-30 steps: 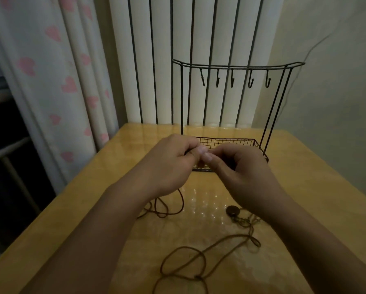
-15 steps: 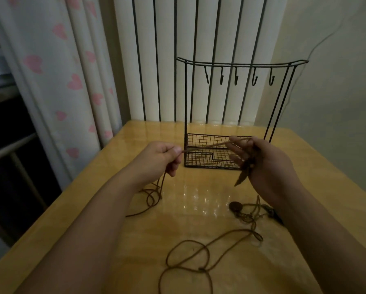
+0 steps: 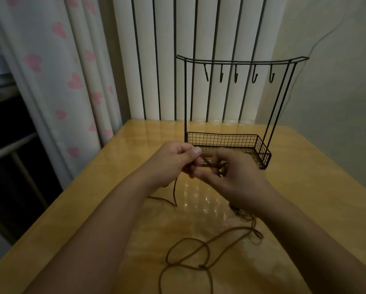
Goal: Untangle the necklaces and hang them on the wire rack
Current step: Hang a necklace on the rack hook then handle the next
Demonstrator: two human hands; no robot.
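My left hand [image 3: 175,161] and my right hand [image 3: 232,177] meet above the wooden table [image 3: 315,187], just in front of the black wire rack [image 3: 230,141]. Both pinch a brown cord necklace [image 3: 209,163] between thumb and fingers. From my left hand the cord [image 3: 174,192] hangs down to the table. A second length of brown cord [image 3: 201,251] lies looped near the front of the table, running up under my right wrist, where a tangle is partly hidden. The rack's top bar carries several bare hooks [image 3: 235,76].
A white ribbed radiator [image 3: 199,60] stands behind the table. A curtain with pink hearts [image 3: 57,81] hangs at the left. A plain wall [image 3: 336,92] is at the right. The table's left edge [image 3: 71,198] drops off beside the curtain.
My hands were spread apart with the cord stretched taut between them half a second ago; they have come back together. The round pendant is now hidden under my right wrist.
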